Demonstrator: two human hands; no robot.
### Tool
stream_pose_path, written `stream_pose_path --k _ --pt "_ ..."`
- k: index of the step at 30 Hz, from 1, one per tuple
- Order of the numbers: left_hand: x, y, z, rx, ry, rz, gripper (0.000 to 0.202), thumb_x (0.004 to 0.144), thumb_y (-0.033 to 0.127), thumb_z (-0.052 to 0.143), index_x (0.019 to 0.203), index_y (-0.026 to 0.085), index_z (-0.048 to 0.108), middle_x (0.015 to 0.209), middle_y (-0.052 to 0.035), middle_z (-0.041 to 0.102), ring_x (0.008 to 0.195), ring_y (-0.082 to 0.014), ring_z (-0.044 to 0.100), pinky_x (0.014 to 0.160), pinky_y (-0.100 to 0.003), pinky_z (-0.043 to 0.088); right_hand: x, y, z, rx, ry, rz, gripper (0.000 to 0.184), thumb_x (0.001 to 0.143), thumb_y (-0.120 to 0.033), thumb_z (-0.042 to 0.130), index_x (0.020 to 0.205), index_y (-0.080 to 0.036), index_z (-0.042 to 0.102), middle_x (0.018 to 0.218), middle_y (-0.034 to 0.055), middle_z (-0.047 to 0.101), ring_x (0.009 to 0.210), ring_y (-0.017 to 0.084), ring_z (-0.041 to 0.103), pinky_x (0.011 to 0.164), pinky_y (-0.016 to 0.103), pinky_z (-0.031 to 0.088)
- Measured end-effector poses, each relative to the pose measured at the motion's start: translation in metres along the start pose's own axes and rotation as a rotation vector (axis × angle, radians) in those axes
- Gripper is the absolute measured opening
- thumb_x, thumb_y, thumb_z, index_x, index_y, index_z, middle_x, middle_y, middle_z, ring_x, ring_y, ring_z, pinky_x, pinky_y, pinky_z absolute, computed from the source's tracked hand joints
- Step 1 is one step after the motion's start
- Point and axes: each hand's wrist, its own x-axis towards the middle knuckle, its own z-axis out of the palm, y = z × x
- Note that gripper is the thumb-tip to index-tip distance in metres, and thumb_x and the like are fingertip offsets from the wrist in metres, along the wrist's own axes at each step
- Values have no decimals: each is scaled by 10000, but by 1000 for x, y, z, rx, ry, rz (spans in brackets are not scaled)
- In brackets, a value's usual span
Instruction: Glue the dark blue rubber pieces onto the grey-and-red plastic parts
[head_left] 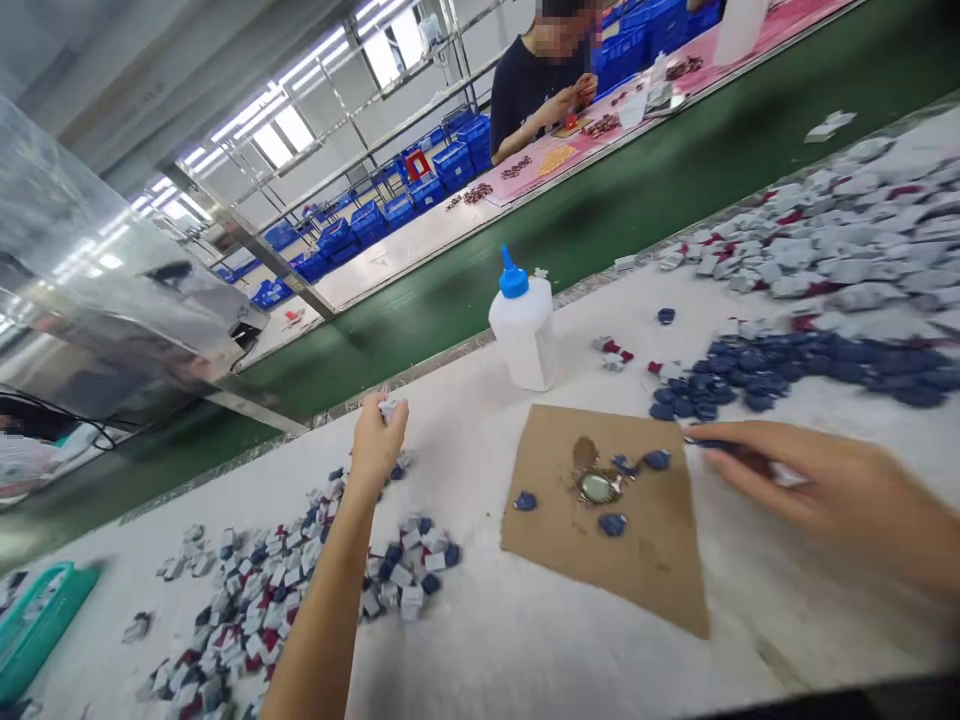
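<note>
On the white desk (pixel 540 640) we see our left hand (pixel 377 440) raised over a heap of small grey-and-blue pieces (pixel 300 590), its grip pinching one small grey piece (pixel 388 408) between the fingertips. Our right hand (pixel 817 485) lies at the right edge of a brown cardboard sheet (pixel 645 560), its grip pressed around what seems to be a thin dark tool (pixel 712 443), though blur hides the detail. Loose blue caps (pixel 611 523) lie on the cardboard about a glue puddle (pixel 597 487). Behind it stands a white bottle with a blue nozzle (pixel 523 330). Across the green belt (pixel 600 215), another person (pixel 544 80) works.
</note>
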Motion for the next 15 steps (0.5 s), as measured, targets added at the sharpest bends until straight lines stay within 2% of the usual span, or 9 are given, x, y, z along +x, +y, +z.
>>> stream_pose_path --k 2,4,7,9,11,13,15 --pt "-50 2 -1 -182 -117 -55 258 783 478 424 810 221 407 602 64 395 445 -83 361 401 -196 269 2 -27 4 158 -132 -22 323 889 -448 442 938 -241 685 842 50 711 585 155 615 462 253 477" --pt "-98 1 0 -387 -241 -126 319 771 526 323 820 221 402 607 58 380 428 -85 334 354 -190 237 6 -48 13 286 -223 18 315 891 -434 455 941 -225 685 853 60 707 578 153 611 446 246 463" --pt "-154 -4 7 -781 -328 -293 308 711 464 456 873 201 458 624 60 392 445 -73 335 319 -156 221 9 -63 25 441 -367 107 349 890 -454 459 1013 -212 678 888 66 689 565 137 599 451 237 474" --pt "-180 -8 16 -942 -285 -366 335 687 385 604 940 188 507 683 46 462 499 -70 399 315 -136 254 8 -64 29 479 -425 146 378 893 -442 445 1116 -212 646 841 58 672 559 133 589 450 237 481" --pt "-197 -11 27 -989 -189 -376 392 689 356 692 1002 178 540 770 15 544 585 -81 485 335 -132 327 8 -63 29 477 -410 189 413 874 -429 470 1208 -213 580 843 57 657 605 148 603 450 240 490" --pt "-207 -11 39 -1055 -120 -411 443 665 349 755 1018 161 566 818 -14 608 637 -87 544 378 -133 388 8 -62 27 476 -392 248 404 844 -427 517 1177 -202 569 877 69 651 663 165 622 464 241 507" --pt "-212 -9 51 -1130 -76 -477 457 607 340 809 961 136 603 811 -39 656 631 -88 588 410 -133 421 10 -62 24 486 -398 270 329 821 -424 553 1038 -185 617 911 84 649 699 172 634 518 253 539"
